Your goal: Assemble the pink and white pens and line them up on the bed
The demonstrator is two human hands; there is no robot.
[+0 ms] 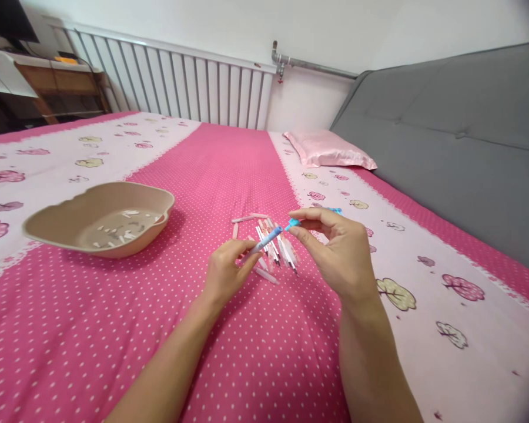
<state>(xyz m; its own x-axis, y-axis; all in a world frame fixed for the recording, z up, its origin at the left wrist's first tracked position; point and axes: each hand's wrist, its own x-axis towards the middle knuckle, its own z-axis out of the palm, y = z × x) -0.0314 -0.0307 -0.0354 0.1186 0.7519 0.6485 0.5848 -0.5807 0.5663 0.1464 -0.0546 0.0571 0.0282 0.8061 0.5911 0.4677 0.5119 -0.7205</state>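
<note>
My left hand (229,267) is closed around a blue pen barrel (268,238), which slants up toward the right. Between the thumb and fingers of my right hand (337,247) is pinched a small bright blue piece (294,223), close to the barrel's upper end; it looks like a pen cap or top. Whether the two parts touch is hard to tell. Behind and below my hands, a pile of white pen refills with dark tips (273,249) and pinkish pen barrels (265,274) lies on the bedspread. More bright blue (335,210) shows just beyond my right hand.
A tan plastic basin (101,220) with small white pieces inside stands on the pink dotted bedspread (158,329) at left. A pink pillow (328,150) lies against the grey headboard (449,129). At the back are a white radiator (171,79) and a desk (62,79).
</note>
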